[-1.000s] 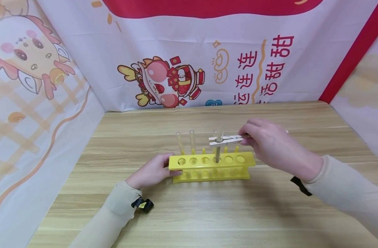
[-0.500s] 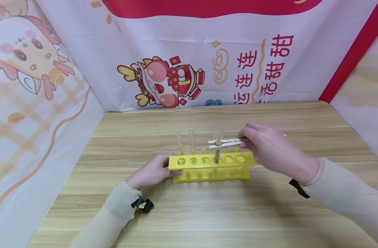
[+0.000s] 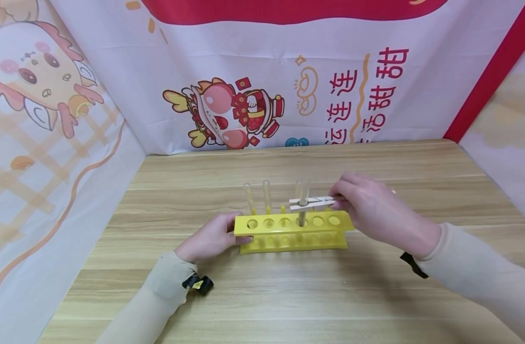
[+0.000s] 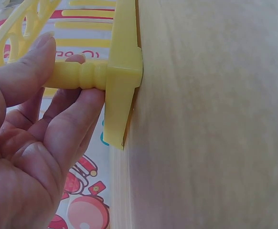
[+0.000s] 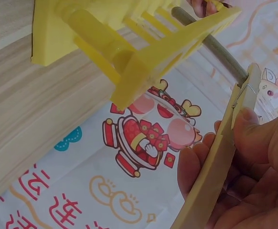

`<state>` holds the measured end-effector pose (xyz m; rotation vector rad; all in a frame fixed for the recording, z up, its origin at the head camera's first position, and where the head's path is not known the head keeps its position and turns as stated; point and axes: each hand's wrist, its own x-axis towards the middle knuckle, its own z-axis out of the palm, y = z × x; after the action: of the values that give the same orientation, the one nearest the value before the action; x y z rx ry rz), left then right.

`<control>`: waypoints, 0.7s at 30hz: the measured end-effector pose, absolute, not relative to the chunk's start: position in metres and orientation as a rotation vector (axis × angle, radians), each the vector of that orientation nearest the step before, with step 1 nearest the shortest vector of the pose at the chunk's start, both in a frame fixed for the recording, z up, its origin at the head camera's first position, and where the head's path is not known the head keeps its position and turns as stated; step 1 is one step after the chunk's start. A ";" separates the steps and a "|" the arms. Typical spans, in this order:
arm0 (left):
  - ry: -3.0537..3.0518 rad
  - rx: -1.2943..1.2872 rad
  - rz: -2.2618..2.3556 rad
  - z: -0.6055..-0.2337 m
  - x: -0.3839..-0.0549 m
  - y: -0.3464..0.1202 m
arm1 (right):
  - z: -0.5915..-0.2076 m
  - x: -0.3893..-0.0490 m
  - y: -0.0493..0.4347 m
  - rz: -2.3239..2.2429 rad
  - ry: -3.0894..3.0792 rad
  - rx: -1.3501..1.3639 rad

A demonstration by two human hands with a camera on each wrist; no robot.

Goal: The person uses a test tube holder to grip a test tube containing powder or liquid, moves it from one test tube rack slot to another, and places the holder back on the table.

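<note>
My left hand (image 3: pixel 211 236) grips the left end of a yellow test tube rack (image 3: pixel 267 232). In the left wrist view, thumb and fingers close around the rack's end post (image 4: pixel 74 75). My right hand (image 3: pixel 367 205) pinches a wooden test tube holder (image 3: pixel 317 202) by its handle. Its far end clasps a glass test tube (image 3: pixel 304 191) with grey-brown contents. That tube stands nearly upright, its lower part through a hole in the rack's top plate. In the right wrist view, the tube's dark lower end (image 5: pixel 225 55) passes through the plate toward the base (image 5: pixel 46 28).
Behind the top plate, two clear test tubes (image 3: pixel 267 193) stand rounded end up at the left. Another clear tube (image 3: pixel 298 186) is just behind the held one. Yellow pegs line the rack's back. Printed cloth (image 3: pixel 254 52) hangs behind the wooden table (image 3: pixel 262 306).
My right hand has lowered slightly, bringing the holder and its test tube further down into the rack. The left hand and rack have stayed in place.
</note>
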<state>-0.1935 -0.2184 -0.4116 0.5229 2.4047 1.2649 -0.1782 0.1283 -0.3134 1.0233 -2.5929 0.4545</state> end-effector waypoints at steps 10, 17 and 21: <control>2.408 0.516 1.260 -0.411 -0.194 -0.218 | -0.320 -0.178 0.127 0.461 -2.627 1.011; 2.403 0.506 1.258 -0.411 -0.194 -0.218 | -0.327 -0.178 0.127 0.470 -2.596 1.042; 2.401 0.503 1.261 -0.411 -0.194 -0.218 | -0.330 -0.179 0.127 0.474 -2.572 1.062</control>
<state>-0.1936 -0.2183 -0.4111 0.5032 2.4006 1.2612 -0.1788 0.1269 -0.3298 1.0622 -2.5719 0.4745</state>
